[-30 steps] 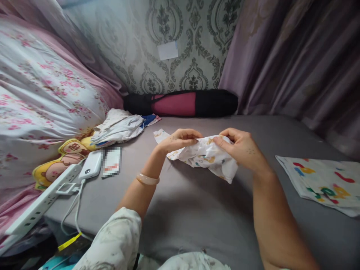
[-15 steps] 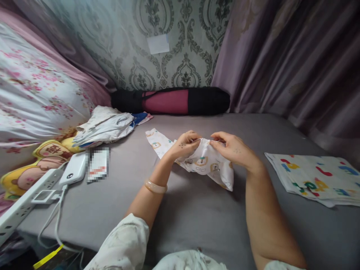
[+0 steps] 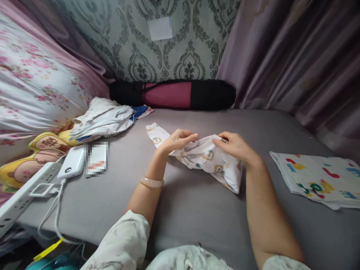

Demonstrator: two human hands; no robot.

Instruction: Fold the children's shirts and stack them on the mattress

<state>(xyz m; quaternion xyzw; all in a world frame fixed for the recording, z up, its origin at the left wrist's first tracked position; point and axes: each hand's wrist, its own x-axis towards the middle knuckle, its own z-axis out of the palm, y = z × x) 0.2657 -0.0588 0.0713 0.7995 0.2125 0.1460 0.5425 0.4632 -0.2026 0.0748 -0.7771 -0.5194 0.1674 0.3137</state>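
Observation:
A small white garment with an animal print (image 3: 209, 159) hangs and lies bunched between my hands over the grey bed surface. My left hand (image 3: 181, 141) is closed on its left part, thumb on top, fingers partly hidden behind the cloth. My right hand (image 3: 233, 145) pinches the upper edge of the garment between thumb and fingers. One narrow end of the cloth stretches out beyond my left hand, and a corner droops below my right hand.
Folded cloth with colourful shapes (image 3: 323, 178) lies at the right. At the left are piled clothes (image 3: 105, 118), a white power bank (image 3: 71, 162), a power strip (image 3: 17, 198) and cables. A black and pink bag (image 3: 168, 95) lies along the wall.
My hands have moved apart, and the garment's upper edge is spread wider between them. The view has tilted slightly downward.

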